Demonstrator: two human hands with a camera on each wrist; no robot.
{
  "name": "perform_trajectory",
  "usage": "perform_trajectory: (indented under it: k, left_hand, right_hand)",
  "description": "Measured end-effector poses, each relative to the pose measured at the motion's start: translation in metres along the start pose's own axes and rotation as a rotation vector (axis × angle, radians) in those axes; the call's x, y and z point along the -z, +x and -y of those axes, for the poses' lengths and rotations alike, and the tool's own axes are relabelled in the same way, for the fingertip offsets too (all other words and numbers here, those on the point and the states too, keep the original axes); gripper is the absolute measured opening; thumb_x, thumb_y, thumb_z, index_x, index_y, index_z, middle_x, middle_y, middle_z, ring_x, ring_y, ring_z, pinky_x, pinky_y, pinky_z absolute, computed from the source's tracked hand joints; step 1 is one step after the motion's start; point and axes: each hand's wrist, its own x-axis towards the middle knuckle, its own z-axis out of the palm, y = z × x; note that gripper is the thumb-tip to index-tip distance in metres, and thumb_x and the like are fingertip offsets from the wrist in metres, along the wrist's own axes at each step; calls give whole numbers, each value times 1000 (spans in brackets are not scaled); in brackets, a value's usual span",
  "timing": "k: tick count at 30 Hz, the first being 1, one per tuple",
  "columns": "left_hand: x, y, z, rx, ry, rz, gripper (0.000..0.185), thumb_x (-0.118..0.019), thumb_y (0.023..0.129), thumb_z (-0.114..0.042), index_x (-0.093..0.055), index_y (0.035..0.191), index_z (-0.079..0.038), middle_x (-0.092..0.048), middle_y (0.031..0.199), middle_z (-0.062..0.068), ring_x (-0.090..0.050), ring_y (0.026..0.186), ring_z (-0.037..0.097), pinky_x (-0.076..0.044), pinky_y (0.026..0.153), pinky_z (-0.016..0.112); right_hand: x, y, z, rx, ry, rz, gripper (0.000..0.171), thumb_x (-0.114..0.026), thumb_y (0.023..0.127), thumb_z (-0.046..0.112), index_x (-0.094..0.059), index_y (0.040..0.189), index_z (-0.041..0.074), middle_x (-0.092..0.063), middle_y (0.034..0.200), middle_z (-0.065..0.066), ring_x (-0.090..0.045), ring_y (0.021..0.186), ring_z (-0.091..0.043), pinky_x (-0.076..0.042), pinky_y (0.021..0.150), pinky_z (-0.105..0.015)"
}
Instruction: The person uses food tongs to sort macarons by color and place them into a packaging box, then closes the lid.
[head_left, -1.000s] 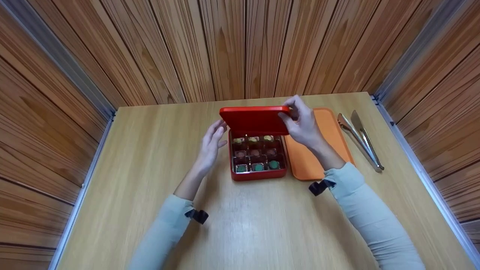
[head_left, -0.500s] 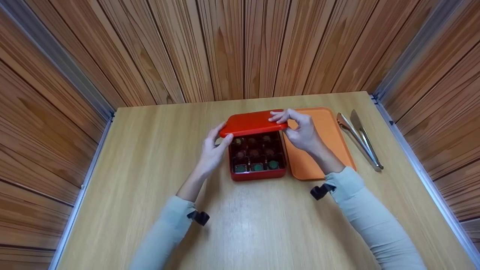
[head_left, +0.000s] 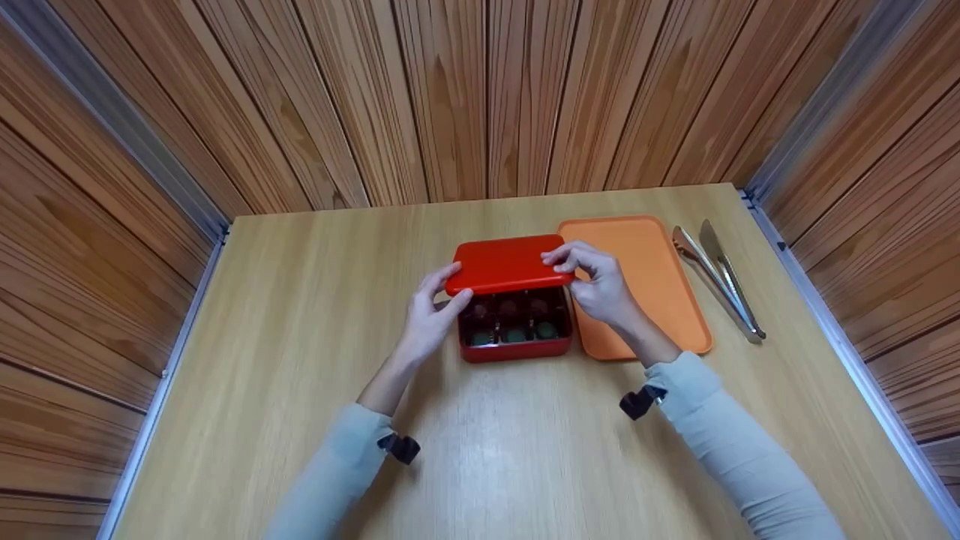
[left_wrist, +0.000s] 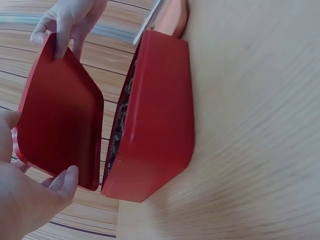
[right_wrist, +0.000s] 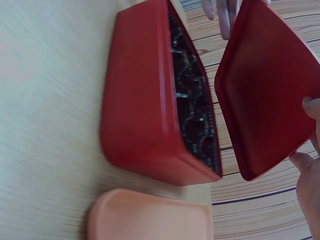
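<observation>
A red rectangular lid [head_left: 502,262] hangs tilted over the back part of the red box [head_left: 516,351]. My left hand [head_left: 429,319] grips the lid's left edge between thumb and fingers, while my right hand [head_left: 604,289] pinches its right edge. Both wrist views show a gap between the lid's hollow underside [right_wrist: 270,85] and the box's upper rim. Inside the box is a divided insert; small green round pieces [head_left: 514,335] fill the front row, with darker reddish ones behind. The rearmost row is hidden under the lid in the head view.
An orange tray [head_left: 637,300] lies right beside the box, partly under my right forearm. Metal tongs [head_left: 724,285] rest to the right of the tray. Wood-panelled walls [head_left: 450,97] border the wooden table [head_left: 315,300] at the back and sides.
The lid has swung from steeply raised, underside showing, to nearly flat with its top showing, and has come lower and nearer. My left hand, formerly beside it, has taken hold of its left edge.
</observation>
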Motion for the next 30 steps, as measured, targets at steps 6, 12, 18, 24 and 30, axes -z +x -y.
perform_trajectory:
  k: [6,12,18,24,30]
  left_hand:
    - [1,-5,8,21,-10,19,62,-69,112,-19,-48,169,-7,-44,176,18,-49,158,39,-49,132,61]
    - [1,-9,15,37,-10,17,67,-73,110,-18,-46,170,-10,-42,178,16,-45,163,39,-51,132,59]
    - [-1,-13,21,63,15,5,73,-79,106,-18,-46,171,-14,-45,177,12,-46,164,36,-55,129,54]
    - [-4,-17,28,43,28,-3,73,-81,104,-19,-48,169,-15,-48,176,13,-46,163,36,-53,130,57]
    - [-5,-22,35,18,36,-5,72,-81,104,-16,-48,168,-12,-50,175,14,-47,162,37,-52,130,59]
  right_hand:
    - [-5,-9,-8,-60,23,7,32,-47,88,-34,-67,87,-9,-75,117,-33,-75,125,-7,-56,120,-18]
    - [-6,-17,-12,-146,-11,55,37,-46,88,-32,-72,96,-7,-76,128,-28,-68,142,-39,-46,126,-14]
    - [-5,-25,-15,-203,-75,128,39,-56,93,-26,-82,108,-1,-76,139,-23,-57,156,-46,-53,122,-19]
    - [-6,-32,-19,-180,-122,151,28,-75,95,-15,-84,114,4,-75,143,-22,-49,162,-49,-43,134,-69]
    - [-7,-40,-25,-129,-131,205,30,-82,92,-11,-83,118,4,-71,148,-26,-40,164,-58,-29,134,-83]
